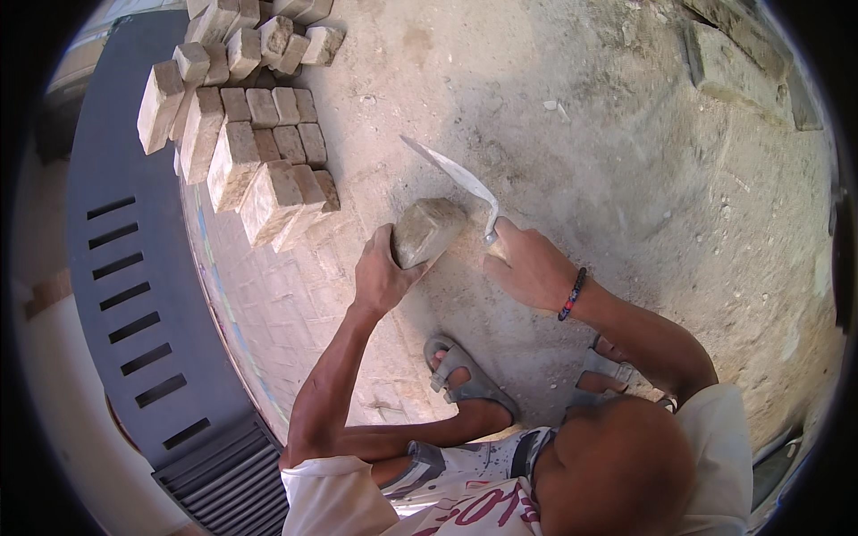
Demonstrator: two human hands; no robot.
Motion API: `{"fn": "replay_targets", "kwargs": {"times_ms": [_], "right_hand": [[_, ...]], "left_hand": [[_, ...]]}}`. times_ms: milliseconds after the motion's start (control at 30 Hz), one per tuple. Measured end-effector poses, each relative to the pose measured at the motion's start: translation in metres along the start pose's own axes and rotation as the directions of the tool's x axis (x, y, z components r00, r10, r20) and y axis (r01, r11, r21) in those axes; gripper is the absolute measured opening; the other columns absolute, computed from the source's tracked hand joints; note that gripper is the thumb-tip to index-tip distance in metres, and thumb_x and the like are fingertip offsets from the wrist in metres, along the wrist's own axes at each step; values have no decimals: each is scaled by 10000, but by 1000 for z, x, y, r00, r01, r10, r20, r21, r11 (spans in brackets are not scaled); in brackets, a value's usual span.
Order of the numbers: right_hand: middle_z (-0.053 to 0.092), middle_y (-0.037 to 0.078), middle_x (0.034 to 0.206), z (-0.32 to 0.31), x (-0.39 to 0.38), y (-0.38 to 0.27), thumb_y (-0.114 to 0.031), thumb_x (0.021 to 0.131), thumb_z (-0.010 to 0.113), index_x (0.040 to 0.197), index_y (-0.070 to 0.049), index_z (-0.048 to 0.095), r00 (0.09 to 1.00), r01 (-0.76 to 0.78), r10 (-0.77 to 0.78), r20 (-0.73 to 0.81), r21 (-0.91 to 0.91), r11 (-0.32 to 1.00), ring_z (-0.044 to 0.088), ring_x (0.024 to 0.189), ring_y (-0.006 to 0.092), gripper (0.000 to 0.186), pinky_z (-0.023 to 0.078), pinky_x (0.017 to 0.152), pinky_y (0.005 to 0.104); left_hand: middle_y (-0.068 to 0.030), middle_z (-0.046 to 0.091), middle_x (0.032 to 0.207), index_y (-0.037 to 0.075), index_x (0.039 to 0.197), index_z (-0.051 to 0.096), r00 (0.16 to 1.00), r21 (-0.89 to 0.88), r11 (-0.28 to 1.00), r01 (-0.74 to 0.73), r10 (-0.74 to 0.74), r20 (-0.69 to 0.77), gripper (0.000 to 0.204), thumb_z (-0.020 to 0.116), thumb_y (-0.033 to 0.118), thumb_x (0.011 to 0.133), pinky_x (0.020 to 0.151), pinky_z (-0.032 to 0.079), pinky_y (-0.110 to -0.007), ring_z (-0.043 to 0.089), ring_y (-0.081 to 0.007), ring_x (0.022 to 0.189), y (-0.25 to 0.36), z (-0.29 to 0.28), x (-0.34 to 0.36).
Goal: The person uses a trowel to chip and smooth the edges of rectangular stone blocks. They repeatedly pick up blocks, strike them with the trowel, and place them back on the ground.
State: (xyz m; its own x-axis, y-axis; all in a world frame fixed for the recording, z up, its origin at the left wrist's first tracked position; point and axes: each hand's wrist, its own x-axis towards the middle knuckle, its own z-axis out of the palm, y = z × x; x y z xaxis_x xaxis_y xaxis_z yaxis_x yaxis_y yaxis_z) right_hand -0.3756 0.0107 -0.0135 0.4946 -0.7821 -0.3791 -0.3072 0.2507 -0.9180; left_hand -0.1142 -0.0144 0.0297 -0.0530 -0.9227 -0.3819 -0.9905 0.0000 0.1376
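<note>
My left hand (382, 275) is closed around the near left side of a dusty grey-brown paving brick (424, 234), which it holds tilted. My right hand (534, 266) grips the handle of a trowel (460, 173). Its narrow metal blade points up and to the left, beyond the brick and apart from it. Most of the handle is hidden inside my fist.
Stacked paving bricks (263, 170) stand at the far left beside a dark slotted metal gate (125, 268). Laid pavers (268, 295) cover the near left ground; bare sandy ground (626, 161) spreads right. Concrete slabs (737, 76) lie far right. My sandalled foot (465, 380) is close by.
</note>
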Motion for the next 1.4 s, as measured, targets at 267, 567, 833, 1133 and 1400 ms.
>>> {"fn": "replay_targets", "kwargs": {"times_ms": [267,567,833,1133,1400], "right_hand": [[660,278,893,-23,-39,51,-286,901,612,1062,71,537,984,-44,50,-172,38,998,672,846,424,399,522,731,478],[659,232,831,-8,-63,54,-257,879,640,1021,37,562,927,324,-365,-88,-304,896,656,725,431,336,509,636,469],[638,264,832,-46,-24,53,-208,856,644,1006,52,563,947,140,-198,-254,-230,963,643,799,424,311,482,697,460],[610,144,767,-47,-76,84,-181,844,664,949,21,579,941,17,-34,-336,-54,998,581,691,229,243,464,663,405],[670,218,880,-13,-62,90,-229,843,668,1075,38,578,986,0,-2,-169,-14,1000,665,828,352,366,500,743,432]], "left_hand": [[-153,655,1182,-15,1320,493,985,-908,383,170,-69,155,723,821,306,761,930,525,-410,662,-288,1045,6,-3,-16],[-151,685,1113,40,1290,575,942,-833,-480,274,-40,333,597,671,448,864,862,563,-397,688,-276,949,47,12,-18],[-178,637,1215,9,1340,524,964,-809,-552,205,-28,264,596,681,352,878,971,511,-430,643,-305,1087,57,19,-47],[-152,538,1410,56,1422,424,864,-741,-544,-393,-495,-95,589,609,293,915,1116,398,-503,539,-351,1273,-46,-59,1],[-208,263,1598,14,1540,222,657,-998,-64,-19,-753,36,846,619,423,915,1196,137,-556,238,-346,1486,-176,-161,59]]}}
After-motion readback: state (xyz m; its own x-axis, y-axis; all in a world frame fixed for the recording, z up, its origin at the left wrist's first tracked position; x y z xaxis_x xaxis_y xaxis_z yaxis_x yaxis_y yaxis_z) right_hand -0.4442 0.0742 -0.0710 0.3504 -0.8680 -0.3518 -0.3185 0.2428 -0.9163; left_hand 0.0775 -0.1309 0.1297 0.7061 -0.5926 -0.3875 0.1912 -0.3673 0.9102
